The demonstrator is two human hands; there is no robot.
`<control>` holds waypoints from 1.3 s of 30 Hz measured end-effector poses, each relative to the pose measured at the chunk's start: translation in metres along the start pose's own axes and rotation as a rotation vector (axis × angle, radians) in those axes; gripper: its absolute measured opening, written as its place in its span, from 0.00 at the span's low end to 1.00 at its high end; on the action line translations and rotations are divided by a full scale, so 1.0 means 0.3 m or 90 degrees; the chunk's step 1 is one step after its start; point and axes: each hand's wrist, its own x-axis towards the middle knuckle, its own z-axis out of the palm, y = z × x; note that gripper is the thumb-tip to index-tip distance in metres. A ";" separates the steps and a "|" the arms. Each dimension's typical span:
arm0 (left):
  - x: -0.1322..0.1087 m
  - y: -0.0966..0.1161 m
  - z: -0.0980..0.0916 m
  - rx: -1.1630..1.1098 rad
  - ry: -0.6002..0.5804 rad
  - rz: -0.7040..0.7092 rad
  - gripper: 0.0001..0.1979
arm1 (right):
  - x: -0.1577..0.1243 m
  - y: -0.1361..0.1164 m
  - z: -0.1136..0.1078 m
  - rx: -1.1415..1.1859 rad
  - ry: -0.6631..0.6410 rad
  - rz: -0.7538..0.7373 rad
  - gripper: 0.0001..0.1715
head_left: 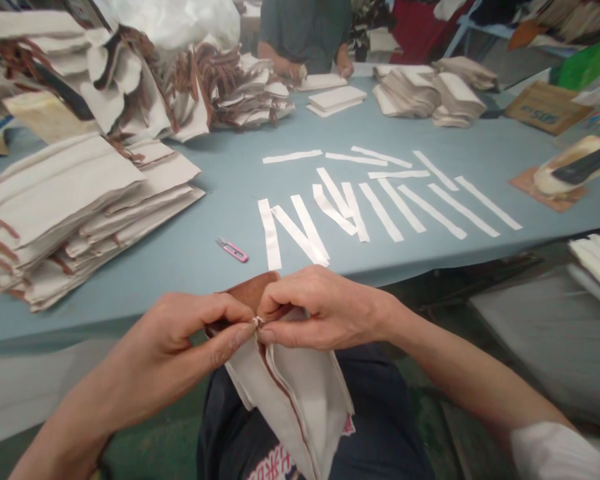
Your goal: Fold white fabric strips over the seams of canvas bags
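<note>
A cream fabric piece (305, 380) with a brown edge strip hangs over my lap, its top at the table's front edge. My left hand (200, 340) pinches its upper seam between thumb and forefinger. Right beside it, my right hand (320, 307) is closed on the same seam, the fingertips of both hands almost touching. A brown flap (250, 290) shows behind my fingers. Pink thread snips (233, 249) lie on the blue table just beyond my left hand. Several white strips (300, 233) are spread on the tabletop past my right hand.
Stacked cream fabric pieces (65, 193) fill the table's left side, with a brown-edged heap (180, 87) behind. Folded cream stacks (410, 90) and a cardboard box (547, 107) stand far right. A black-handled tool (575, 167) rests nearer. Across the table is another person (305, 33).
</note>
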 end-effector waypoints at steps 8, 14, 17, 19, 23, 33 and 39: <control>-0.008 0.017 0.013 0.138 0.072 0.102 0.08 | 0.004 0.012 0.016 -0.039 0.033 0.029 0.06; 0.008 -0.002 0.047 -0.024 0.095 0.007 0.12 | 0.003 0.021 0.035 -0.005 0.113 -0.016 0.04; 0.009 0.006 0.050 -0.054 0.099 -0.021 0.12 | 0.012 0.018 0.047 0.006 0.156 -0.021 0.06; 0.005 0.015 0.050 -0.035 0.114 -0.024 0.12 | 0.017 0.013 0.054 -0.011 0.178 -0.021 0.05; -0.007 0.047 0.054 0.044 0.167 -0.005 0.09 | 0.020 -0.011 0.058 -0.078 0.202 -0.022 0.03; -0.011 0.060 0.076 -0.103 0.182 -0.099 0.13 | 0.036 0.000 0.071 0.240 0.125 0.082 0.01; -0.016 0.050 0.070 -0.107 0.164 -0.108 0.11 | 0.029 -0.026 0.056 0.299 0.091 0.124 0.05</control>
